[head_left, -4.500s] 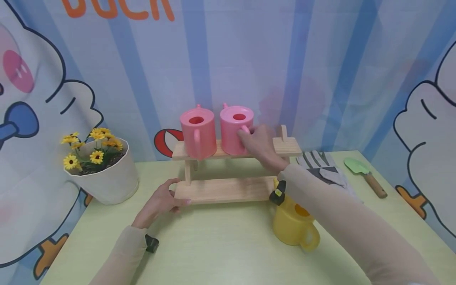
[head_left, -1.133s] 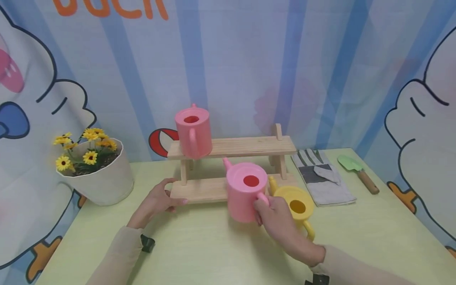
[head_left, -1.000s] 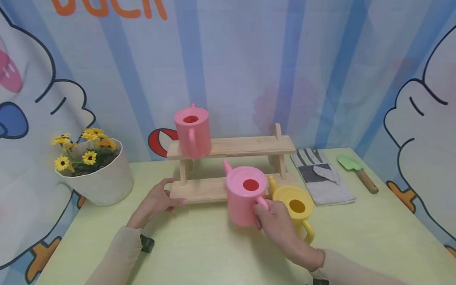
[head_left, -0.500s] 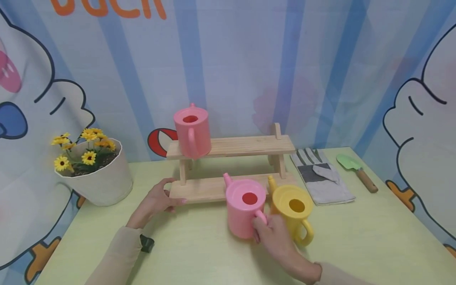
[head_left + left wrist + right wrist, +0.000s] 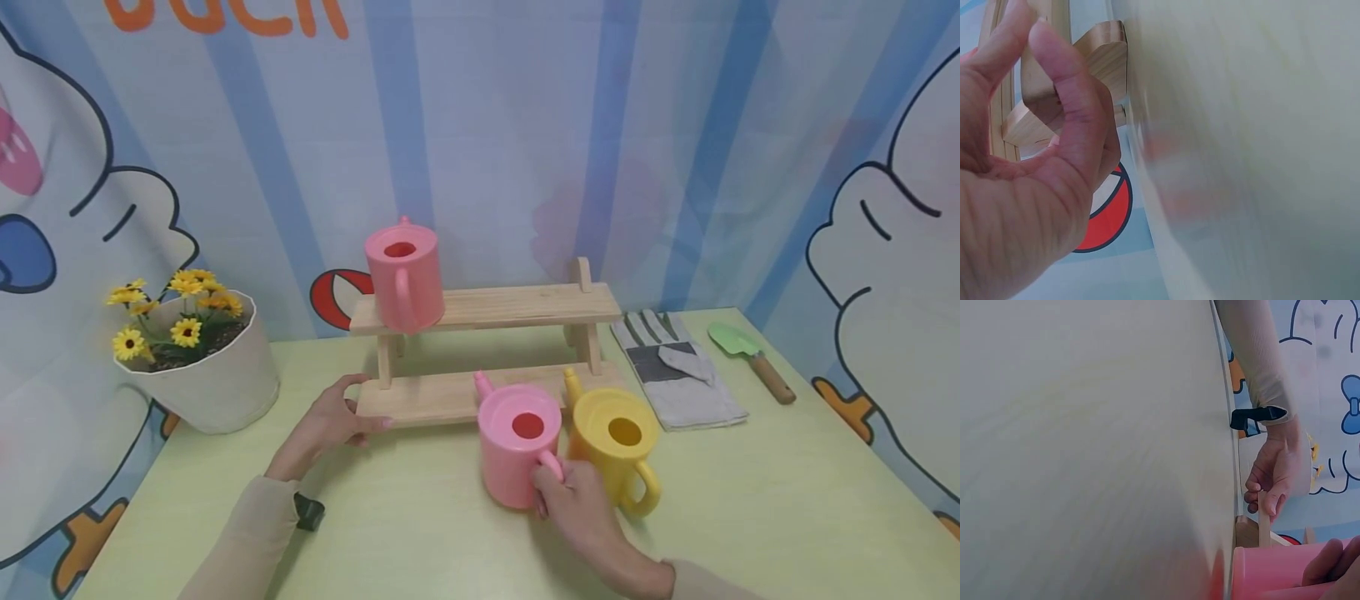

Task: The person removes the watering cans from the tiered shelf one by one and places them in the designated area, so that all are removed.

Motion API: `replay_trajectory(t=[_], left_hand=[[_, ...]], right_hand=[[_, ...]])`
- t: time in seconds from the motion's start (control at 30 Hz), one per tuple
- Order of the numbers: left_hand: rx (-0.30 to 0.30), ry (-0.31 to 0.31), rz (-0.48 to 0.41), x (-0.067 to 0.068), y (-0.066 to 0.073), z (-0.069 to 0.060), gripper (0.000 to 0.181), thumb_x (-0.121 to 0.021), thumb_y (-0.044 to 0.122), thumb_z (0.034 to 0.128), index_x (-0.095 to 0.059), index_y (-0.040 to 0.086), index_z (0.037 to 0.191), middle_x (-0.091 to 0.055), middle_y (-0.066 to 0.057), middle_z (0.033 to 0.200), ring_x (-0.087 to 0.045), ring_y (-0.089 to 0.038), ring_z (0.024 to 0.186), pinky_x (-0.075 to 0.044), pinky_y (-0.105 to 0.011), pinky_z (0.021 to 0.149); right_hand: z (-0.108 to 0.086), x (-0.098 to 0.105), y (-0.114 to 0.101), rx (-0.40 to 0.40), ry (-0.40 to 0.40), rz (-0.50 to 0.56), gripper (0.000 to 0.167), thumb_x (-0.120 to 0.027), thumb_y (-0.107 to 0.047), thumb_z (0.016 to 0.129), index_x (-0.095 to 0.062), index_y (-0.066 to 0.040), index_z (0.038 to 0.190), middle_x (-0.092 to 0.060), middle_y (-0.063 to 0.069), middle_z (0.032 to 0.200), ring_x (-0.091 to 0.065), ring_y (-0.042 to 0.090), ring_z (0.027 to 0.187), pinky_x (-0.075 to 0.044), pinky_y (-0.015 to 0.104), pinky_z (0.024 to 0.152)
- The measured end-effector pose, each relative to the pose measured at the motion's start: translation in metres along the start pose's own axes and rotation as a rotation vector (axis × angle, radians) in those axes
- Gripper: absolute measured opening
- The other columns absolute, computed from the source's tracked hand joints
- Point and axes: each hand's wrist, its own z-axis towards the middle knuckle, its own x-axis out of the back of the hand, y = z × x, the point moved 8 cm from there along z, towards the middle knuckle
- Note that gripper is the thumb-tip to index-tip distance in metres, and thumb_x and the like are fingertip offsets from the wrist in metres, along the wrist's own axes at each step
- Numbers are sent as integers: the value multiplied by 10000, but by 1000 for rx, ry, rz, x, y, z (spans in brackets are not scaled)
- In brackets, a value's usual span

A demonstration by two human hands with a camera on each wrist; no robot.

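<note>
My right hand [image 5: 588, 517] grips the handle of a pink watering can [image 5: 506, 462], which stands on the table in front of the two-tier wooden stand [image 5: 420, 398]. Its spout points toward the stand. Just right of it is a yellow watering can [image 5: 615, 429], upright, with its handle toward me. With thumb and fingers, my left hand [image 5: 326, 425] pinches the left end of the stand's lower board; the left wrist view shows the board [image 5: 1041, 81] between them. A second pink watering can [image 5: 408, 279] sits on the left of the upper board.
A white pot with yellow flowers [image 5: 213, 367] stands at the left. To the right of the stand lie a pair of grey work gloves [image 5: 678, 371] and a green trowel [image 5: 753, 360] with a wooden handle. A striped cartoon curtain [image 5: 495, 125] hangs behind the table.
My right hand has taken one pink watering can off the upper board and brought it down toward me onto the table beside the yellow one. My left hand has stayed on the stand.
</note>
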Motion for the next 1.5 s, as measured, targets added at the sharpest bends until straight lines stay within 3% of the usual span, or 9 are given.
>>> replay_trajectory(t=[0.2,0.5,0.8,1.2,1.5], left_hand=[[-7,-1,-13,0,2,-1,1005,-908,226,914,-278,16,1669,-686,-155,1013,-645,-152,601,-561,-285,695],[-1,-2,-18,0,2,-2,1012,-906,229,916,-269,14,1672,-678,-162,1031,-640,-150,613,-565,-276,694],[-8,-4,-37,0,2,-2,1030,-910,221,912,-255,13,1680,-684,-160,1033,-635,-142,603,-579,-271,682],[-12,-4,-38,0,2,-2,1032,-913,214,908,-257,19,1682,-672,-139,1007,-643,-140,588,-578,-272,686],[-16,-3,-35,0,3,-4,1028,-913,212,908,-262,12,1678,-687,-138,1007,-648,-135,588,-578,-271,690]], right_hand=[[-8,-4,-7,-43,-30,18,359,-560,-120,1058,-625,-49,711,-595,13,618,-455,105,519,-304,192,467],[-3,-6,18,-22,-56,24,336,-592,-171,1075,-646,-87,754,-621,-11,640,-502,91,531,-340,194,456],[-20,-6,-5,-102,-52,36,323,-560,-102,1063,-615,-9,759,-591,35,665,-479,115,574,-318,195,495],[-25,-4,-6,-149,-20,28,313,-614,-105,1052,-629,3,759,-582,21,674,-458,121,597,-303,199,512],[-27,3,-5,-170,-27,-65,169,-689,-148,1045,-704,-38,918,-604,43,810,-549,171,764,-471,218,656]])
